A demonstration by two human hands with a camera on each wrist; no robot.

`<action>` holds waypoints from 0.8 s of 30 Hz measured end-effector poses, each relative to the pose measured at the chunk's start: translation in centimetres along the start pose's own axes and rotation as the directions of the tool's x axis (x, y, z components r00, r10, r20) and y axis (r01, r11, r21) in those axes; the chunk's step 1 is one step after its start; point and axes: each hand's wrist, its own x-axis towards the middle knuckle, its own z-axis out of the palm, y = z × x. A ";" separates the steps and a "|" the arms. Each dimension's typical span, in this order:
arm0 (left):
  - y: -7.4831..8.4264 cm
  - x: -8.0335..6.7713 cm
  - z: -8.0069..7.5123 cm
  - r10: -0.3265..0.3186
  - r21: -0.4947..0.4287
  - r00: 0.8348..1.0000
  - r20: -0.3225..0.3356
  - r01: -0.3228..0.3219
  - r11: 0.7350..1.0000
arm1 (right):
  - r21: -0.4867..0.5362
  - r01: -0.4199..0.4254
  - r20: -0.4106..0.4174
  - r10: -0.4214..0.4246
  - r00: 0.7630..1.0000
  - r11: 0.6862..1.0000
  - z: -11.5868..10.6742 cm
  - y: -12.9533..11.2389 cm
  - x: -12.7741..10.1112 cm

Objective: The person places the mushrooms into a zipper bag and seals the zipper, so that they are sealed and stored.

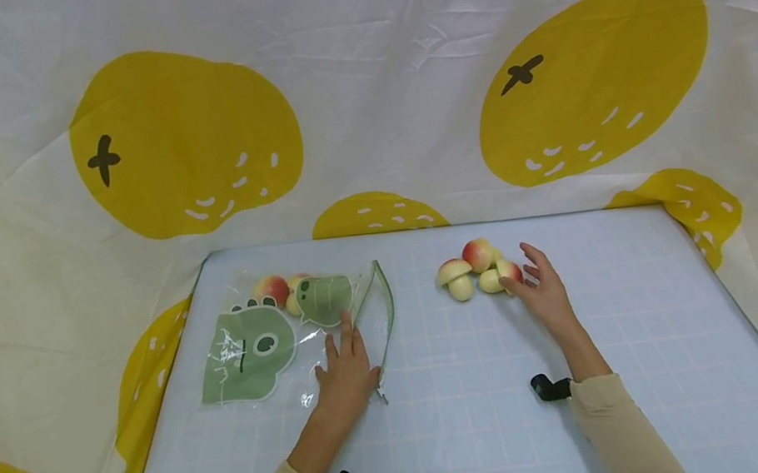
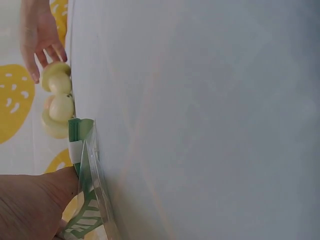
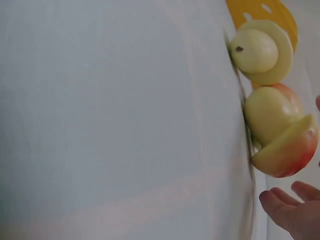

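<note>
near the tabletop's (image 1: pixel 470 432) far edge, red-and-cream mushrooms (image 1: pixel 477 256) are lying by the right hand (image 1: pixel 546 298), fingers parted; the left hand (image 1: pixel 346 376), straight-fingered, is touching a clear bag (image 1: pixel 259 355).

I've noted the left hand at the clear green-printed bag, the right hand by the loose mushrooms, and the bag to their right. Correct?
Not quite: the head view shows the clear bag left of the loose mushrooms, not right.

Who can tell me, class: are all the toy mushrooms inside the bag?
No, some toy mushrooms lie outside the bag, near the right hand.
</note>
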 end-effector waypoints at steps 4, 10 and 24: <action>0.1 -0.1 -0.1 0.007 0.007 1.000 0.000 -0.007 1.000 | 0.014 -0.024 0.026 0.024 0.999 1.000 -0.1 0.2 0.1; 0.1 0.0 -0.2 0.008 0.014 1.000 0.007 -0.008 1.000 | 0.014 -0.037 0.045 0.036 0.998 0.999 0.0 0.3 0.1; 0.1 0.0 -0.2 0.002 0.010 1.000 0.021 -0.002 1.000 | -0.004 -0.047 0.041 0.048 0.998 0.999 0.0 0.7 0.3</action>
